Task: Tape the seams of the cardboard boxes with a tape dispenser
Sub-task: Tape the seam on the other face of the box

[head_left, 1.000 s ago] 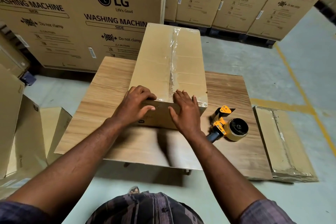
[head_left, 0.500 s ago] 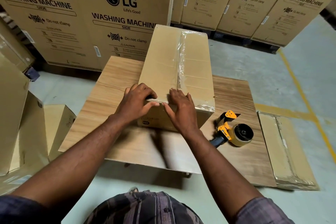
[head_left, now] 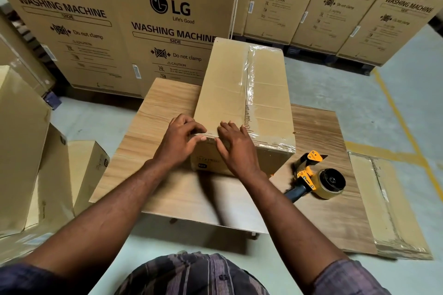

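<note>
Closest to us, 2 bare forearms reach out over the wooden table (head_left: pixel 163 189), and both hands are on the near top edge of the 1 cardboard box (head_left: pixel 225 93) standing there. The left hand (head_left: pixel 178 137) curls its fingers over that edge with the thumb at the corner line, clamping it. The right hand (head_left: pixel 236 148) lies flatter, fingers fairly straight on the lid and thumb down the front face, holding nothing. We judge this as the rub-down step, pressing the edge tape (head_left: pixel 275 142) flat, while 1 seam tape (head_left: pixel 249 84) already runs down the lid's middle. The 1 tape dispenser (head_left: pixel 316 179) lies idle on the table just right of the box, handle toward us. So the next move likely calls for the right hand to lift off and take that handle, or for both to turn the box to an untaped seam. Further right, 1 flattened box (head_left: pixel 388 203) lies low beside the table. Behind, at least 4 washing-machine cartons (head_left: pixel 271 0) line up.
</note>
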Available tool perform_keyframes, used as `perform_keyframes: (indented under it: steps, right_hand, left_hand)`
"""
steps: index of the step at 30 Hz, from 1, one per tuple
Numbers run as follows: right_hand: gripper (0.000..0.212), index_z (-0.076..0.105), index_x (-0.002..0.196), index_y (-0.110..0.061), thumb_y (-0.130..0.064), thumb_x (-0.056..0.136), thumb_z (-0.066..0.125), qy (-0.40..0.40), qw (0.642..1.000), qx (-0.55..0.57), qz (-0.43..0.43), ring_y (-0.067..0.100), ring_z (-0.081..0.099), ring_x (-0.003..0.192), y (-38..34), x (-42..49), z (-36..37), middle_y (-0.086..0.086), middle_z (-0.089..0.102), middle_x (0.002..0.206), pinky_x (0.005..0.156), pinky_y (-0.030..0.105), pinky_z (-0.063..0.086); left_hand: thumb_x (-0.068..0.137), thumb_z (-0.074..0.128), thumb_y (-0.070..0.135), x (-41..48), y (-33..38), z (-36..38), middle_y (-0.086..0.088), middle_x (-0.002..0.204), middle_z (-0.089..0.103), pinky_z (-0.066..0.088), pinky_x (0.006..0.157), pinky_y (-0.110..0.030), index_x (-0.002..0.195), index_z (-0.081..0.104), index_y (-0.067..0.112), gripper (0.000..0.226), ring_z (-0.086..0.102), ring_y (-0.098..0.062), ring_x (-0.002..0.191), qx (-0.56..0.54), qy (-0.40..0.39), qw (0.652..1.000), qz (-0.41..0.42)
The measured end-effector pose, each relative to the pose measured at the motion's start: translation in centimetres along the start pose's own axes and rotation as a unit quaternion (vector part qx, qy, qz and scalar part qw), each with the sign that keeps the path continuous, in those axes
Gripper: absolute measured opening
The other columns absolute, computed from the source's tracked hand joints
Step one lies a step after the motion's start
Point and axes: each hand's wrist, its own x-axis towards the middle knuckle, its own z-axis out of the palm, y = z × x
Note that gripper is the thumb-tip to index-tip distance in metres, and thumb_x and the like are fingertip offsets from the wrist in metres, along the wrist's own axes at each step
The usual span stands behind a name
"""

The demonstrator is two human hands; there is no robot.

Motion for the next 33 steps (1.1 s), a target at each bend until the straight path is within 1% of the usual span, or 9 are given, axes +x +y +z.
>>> perform_keyframes:
  steps: [3,5,10,13,16,21,28,30,33]
  right_hand:
    - [0.04,0.063,0.132,-0.008,-0.006,0.092,0.064,-0.02,1.0,-0.012,-0.011,0.03,0.048,0.14,0.7,-0.9,0.7,0.01,0.058,0.146,0.12,0.046,0.029]
    - [0.051,0.061,0.136,-0.008,0.001,0.086,0.064,-0.025,1.0,-0.015,0.006,0.03,0.045,0.143,0.6,-1.0,0.7,0.01,0.055,0.149,0.122,0.046,0.024]
    - [0.038,0.064,0.125,-0.007,-0.025,0.093,0.058,-0.037,0.996,0.061,0.054,0.03,0.05,0.134,-4.1,1.2,1.0,0.011,0.062,0.139,0.119,0.05,0.026]
    - [0.038,0.065,0.115,-0.014,-0.043,0.095,0.052,-0.021,0.997,-0.001,0.079,0.025,0.052,0.126,-5.7,2.1,2.7,0.004,0.064,0.132,0.113,0.053,0.033]
    - [0.047,0.065,0.123,-0.016,-0.052,0.095,0.054,0.009,0.994,-0.055,0.093,0.024,0.05,0.134,-5.8,2.0,4.3,0.003,0.061,0.141,0.116,0.051,0.031]
    - [0.05,0.059,0.139,-0.012,-0.035,0.094,0.063,0.001,0.993,-0.087,0.074,0.026,0.046,0.141,-5.4,1.6,4.9,0.006,0.054,0.15,0.117,0.052,0.031]
    - [0.068,0.052,0.147,-0.01,-0.007,0.082,0.069,-0.023,0.997,-0.046,0.056,0.028,0.039,0.148,-4.9,1.1,4.2,0.008,0.046,0.157,0.123,0.051,0.02]
    - [0.063,0.053,0.147,-0.013,-0.017,0.086,0.067,-0.012,0.997,-0.033,0.064,0.026,0.039,0.148,-4.8,1.1,4.2,0.005,0.047,0.157,0.123,0.05,0.022]
    - [0.052,0.058,0.142,-0.014,-0.032,0.094,0.057,0.015,0.997,-0.032,0.074,0.026,0.044,0.144,-5.0,1.1,4.6,0.005,0.052,0.153,0.12,0.049,0.026]
  left_hand:
    - [0.077,0.084,0.008,-1.0,-0.4,0.4,0.003,0.098,0.057,0.05,0.077,-0.015,0.098,0.07,0.02,0.028,0.06,-0.007,0.086,-0.087,0.035,0.99,-0.102]
    - [0.077,0.082,0.004,-1.7,0.2,1.4,0.003,0.091,0.06,0.049,0.073,-0.013,0.099,0.062,0.02,0.034,0.06,-0.006,0.079,-0.16,0.086,0.961,-0.209]
    - [0.085,0.07,-0.005,-2.3,2.8,3.4,0.004,0.085,0.06,0.045,0.067,-0.007,0.105,0.054,0.01,0.03,0.059,0.005,0.07,-0.251,0.197,0.898,-0.302]
    - [0.088,0.067,-0.004,-2.7,2.7,3.6,0.008,0.088,0.062,0.048,0.069,-0.01,0.107,0.052,0.013,0.029,0.062,0.004,0.073,-0.253,0.205,0.897,-0.3]
    - [0.086,0.067,-0.006,-2.9,1.1,3.3,0.007,0.089,0.064,0.052,0.072,-0.019,0.108,0.049,0.018,0.037,0.063,0.005,0.071,-0.256,0.181,0.902,-0.297]
    - [0.082,0.06,-0.018,-3.9,0.3,3.5,-0.006,0.1,0.065,0.053,0.071,-0.018,0.118,0.044,0.013,0.051,0.068,-0.015,0.081,-0.294,0.077,0.908,-0.288]
    - [0.084,0.067,-0.002,-2.9,-1.0,2.7,-0.002,0.096,0.065,0.049,0.072,-0.012,0.122,0.053,0.015,0.044,0.061,-0.007,0.08,-0.202,0.069,0.943,-0.253]
    - [0.083,0.062,-0.007,-2.7,-0.4,2.4,-0.001,0.105,0.06,0.051,0.076,-0.015,0.124,0.053,0.013,0.047,0.059,-0.004,0.084,-0.188,0.083,0.954,-0.218]
    - [0.081,0.059,-0.011,-2.6,-1.0,2.5,-0.004,0.115,0.058,0.045,0.074,-0.006,0.126,0.055,0.009,0.049,0.059,-0.007,0.089,-0.163,0.042,0.96,-0.222]
